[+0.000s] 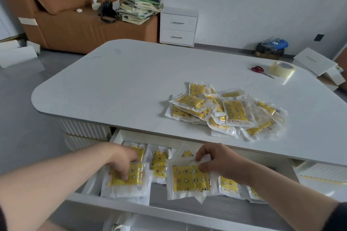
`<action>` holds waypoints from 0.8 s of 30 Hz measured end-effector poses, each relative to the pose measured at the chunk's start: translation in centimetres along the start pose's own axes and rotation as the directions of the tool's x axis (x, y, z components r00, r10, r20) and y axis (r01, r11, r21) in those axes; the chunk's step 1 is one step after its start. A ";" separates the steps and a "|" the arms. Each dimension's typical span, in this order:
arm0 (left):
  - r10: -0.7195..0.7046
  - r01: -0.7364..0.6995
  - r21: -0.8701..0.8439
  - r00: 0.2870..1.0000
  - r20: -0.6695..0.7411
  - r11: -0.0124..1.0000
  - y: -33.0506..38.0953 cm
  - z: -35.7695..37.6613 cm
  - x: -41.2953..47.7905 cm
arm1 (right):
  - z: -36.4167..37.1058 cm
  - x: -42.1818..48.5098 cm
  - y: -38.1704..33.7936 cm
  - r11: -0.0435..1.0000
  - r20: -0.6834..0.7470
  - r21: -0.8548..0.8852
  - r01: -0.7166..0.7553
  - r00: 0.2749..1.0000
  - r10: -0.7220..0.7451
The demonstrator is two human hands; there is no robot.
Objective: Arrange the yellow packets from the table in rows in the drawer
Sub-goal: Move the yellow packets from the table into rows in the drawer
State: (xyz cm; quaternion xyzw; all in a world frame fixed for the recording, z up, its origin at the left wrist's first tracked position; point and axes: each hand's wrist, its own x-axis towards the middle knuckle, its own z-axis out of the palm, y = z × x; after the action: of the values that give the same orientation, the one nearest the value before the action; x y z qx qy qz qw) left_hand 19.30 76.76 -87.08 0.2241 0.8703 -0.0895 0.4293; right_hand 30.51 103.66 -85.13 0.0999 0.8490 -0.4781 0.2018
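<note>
Your right hand [216, 163] pinches a clear-edged, star-printed yellow packet [189, 180]; your left hand [122, 163] presses its fingertips on another packet [129, 178] in the drawer [169, 205].

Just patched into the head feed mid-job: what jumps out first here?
A loose heap of yellow packets lies on the white table's right side. Below, both hands work in the open drawer: the left hand rests on one packet, the right hand pinches a second packet.
</note>
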 end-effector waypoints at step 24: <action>0.134 -0.133 0.024 0.989 -0.057 0.991 -2.1 2.5 2.3 | 3.4 4.0 2.3 0.994 -0.003 0.040 -0.099 0.995 0.099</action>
State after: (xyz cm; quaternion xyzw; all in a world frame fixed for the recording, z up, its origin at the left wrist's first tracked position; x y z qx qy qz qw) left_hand 18.88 74.76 -90.48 0.2887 0.8647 -0.0627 0.4063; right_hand 28.60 101.84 -90.21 0.1471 0.8337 -0.4842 0.2211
